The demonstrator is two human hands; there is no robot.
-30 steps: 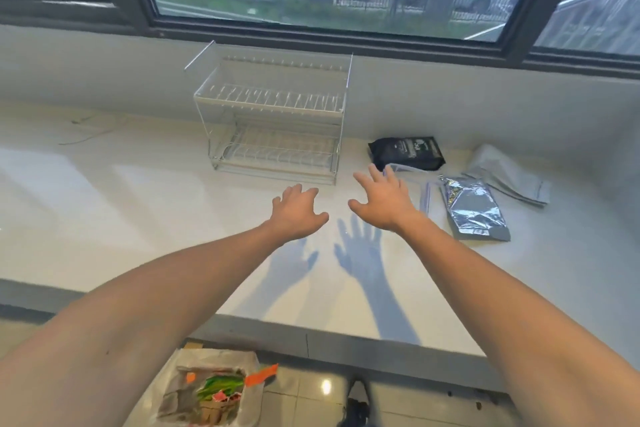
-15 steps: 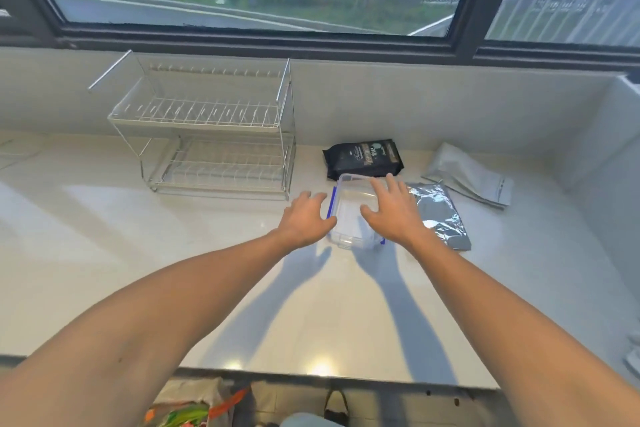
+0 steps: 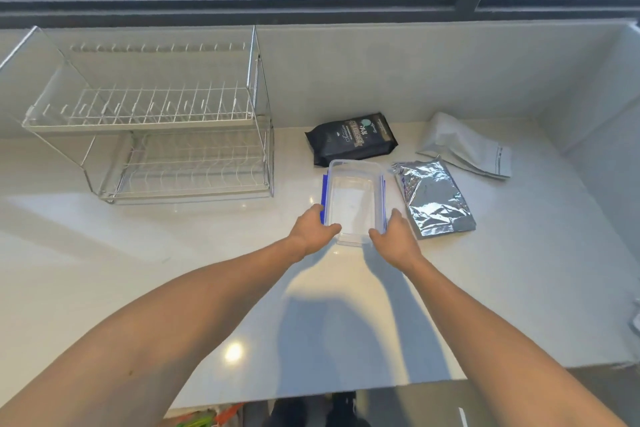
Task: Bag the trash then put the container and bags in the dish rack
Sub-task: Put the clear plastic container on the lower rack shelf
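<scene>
A clear plastic container (image 3: 353,198) with blue side clips sits on the white counter (image 3: 173,253), and it looks empty. My left hand (image 3: 313,230) grips its near left corner and my right hand (image 3: 394,239) grips its near right corner. Just behind it lies a black bag (image 3: 351,137). A crinkled silver foil bag (image 3: 433,199) lies flat to its right, and a pale grey bag (image 3: 464,146) lies further back right. The two-tier wire dish rack (image 3: 156,125) stands empty at the back left.
A wall and window sill run along the back of the counter, and a side wall (image 3: 595,149) closes it on the right. A bag with colourful trash (image 3: 204,419) shows on the floor below the counter's front edge.
The view has swung right and down towards the container. Both hands moved from above the bare counter onto the container and closed on its near corners.
</scene>
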